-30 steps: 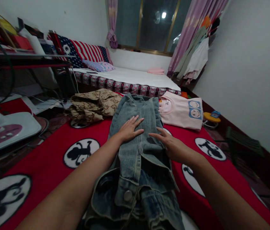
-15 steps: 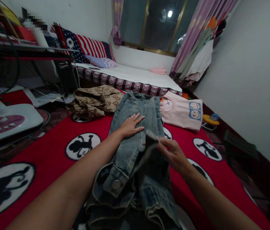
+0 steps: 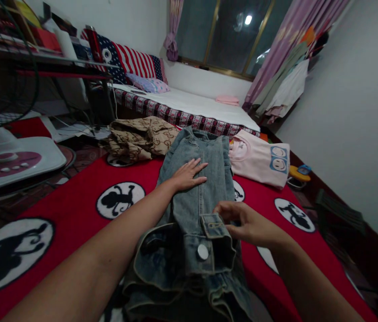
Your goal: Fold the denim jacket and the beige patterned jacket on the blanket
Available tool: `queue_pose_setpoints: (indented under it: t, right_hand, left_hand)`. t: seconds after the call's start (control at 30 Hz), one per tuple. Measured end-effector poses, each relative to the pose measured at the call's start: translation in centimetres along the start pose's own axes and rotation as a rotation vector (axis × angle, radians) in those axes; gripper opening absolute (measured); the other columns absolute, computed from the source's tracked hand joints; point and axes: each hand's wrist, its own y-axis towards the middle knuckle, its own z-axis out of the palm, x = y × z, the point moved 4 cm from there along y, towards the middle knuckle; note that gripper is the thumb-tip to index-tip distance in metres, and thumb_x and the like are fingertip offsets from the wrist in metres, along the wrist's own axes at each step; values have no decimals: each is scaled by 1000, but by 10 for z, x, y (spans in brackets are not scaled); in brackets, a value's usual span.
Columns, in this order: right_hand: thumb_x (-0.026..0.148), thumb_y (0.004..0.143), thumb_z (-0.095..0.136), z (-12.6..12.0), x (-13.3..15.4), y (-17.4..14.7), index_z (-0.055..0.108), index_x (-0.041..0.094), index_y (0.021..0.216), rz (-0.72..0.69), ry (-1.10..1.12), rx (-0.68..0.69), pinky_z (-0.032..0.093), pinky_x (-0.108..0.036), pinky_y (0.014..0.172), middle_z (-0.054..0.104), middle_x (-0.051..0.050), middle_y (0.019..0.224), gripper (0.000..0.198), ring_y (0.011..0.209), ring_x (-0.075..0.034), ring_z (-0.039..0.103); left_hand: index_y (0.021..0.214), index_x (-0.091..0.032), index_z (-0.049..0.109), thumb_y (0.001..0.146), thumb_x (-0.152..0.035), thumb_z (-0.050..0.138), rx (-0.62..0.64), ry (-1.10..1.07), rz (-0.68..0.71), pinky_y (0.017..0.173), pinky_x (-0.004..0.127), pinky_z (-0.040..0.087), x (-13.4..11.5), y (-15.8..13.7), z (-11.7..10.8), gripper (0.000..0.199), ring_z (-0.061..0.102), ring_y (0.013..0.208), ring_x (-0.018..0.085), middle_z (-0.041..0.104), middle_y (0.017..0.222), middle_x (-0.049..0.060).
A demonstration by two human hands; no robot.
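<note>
A faded blue denim garment (image 3: pixel 189 201) lies lengthwise in front of me, its near end bunched in loose folds. My left hand (image 3: pixel 189 175) rests flat on its middle, fingers spread. At the near end, a band carries a round metal button (image 3: pixel 203 252). Just beyond the button sits a tab with a stitched buttonhole (image 3: pixel 214 225). My right hand (image 3: pixel 234 219) has its fingers curled and pinches the right edge of this tab; the fingertips are partly hidden. Whether the garment is a jacket or trousers I cannot tell.
A red blanket (image 3: pixel 75 208) with monkey prints lies under the garment. Brown patterned clothing (image 3: pixel 145 136) is beyond it on the left, a folded pink shirt (image 3: pixel 259 158) on the right. A bed (image 3: pixel 189 105) stands behind; a white appliance (image 3: pixel 18 156) is at left.
My right hand has brought the lifted denim flap down and toward me, and the tab now lies beside the button band. My left hand stays flat on the denim. The view has shifted slightly.
</note>
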Motion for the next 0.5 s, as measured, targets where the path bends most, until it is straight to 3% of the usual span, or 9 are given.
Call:
queue_pose_setpoints:
  t: [0.03,0.1,0.2,0.23,0.3,0.4,0.47,0.5]
  right_hand:
    - [28,75,73,0,11,-4,63,17,106,-46,-95,34,51,-25,74,69,-4,95,34,83,-16,65]
    - [19,74,72,3,33,-10,48,21,136,-160,-307,59,46,-31,97,59,-10,130,67,116,-21,58]
    - [11,74,67,17,47,-10,40,28,146,-263,-554,98,32,-35,113,39,-8,151,78,139,-22,38]
    - [10,75,66,22,45,-8,45,28,142,-276,-580,122,31,-35,113,41,-7,151,73,139,-22,38]
    - [11,78,64,29,36,0,62,26,126,-272,-522,116,39,-33,107,57,-7,136,50,127,-22,51]
    - [21,83,65,22,27,11,72,18,97,-247,-274,-136,51,-26,81,73,-5,94,16,88,-18,67]
    - [30,84,66,16,30,10,72,16,92,-232,-128,-232,50,-22,67,71,-3,81,17,73,-14,65]
    - [34,82,69,16,35,8,72,16,94,-223,-98,-172,49,-21,66,71,-3,82,22,72,-14,65]
  left_hand:
    - [153,-27,25,93,-57,44,0,0,-1,119,40,14,0,0,0,69,11,148,26,14,161,9]
    - [153,-26,25,93,-57,45,1,-3,1,119,41,14,-1,-1,-1,70,11,148,26,14,161,9]
    - [153,-26,26,93,-55,45,1,-10,4,119,41,14,-1,-2,-1,69,10,149,26,14,161,9]
    - [153,-26,26,93,-54,46,0,-15,4,119,41,14,-1,-2,-1,69,10,148,26,14,161,9]
    - [152,-27,27,93,-54,46,-9,-31,4,119,43,15,0,-1,-1,68,11,148,27,15,161,9]
    - [151,-28,29,91,-55,48,-27,-53,9,118,46,18,3,1,0,68,13,148,27,16,161,9]
    - [150,-29,31,91,-56,49,-39,-62,13,118,47,20,4,2,1,68,15,148,27,19,160,9]
    - [150,-28,32,91,-56,48,-45,-66,14,117,46,20,5,2,1,67,16,147,27,20,160,9]
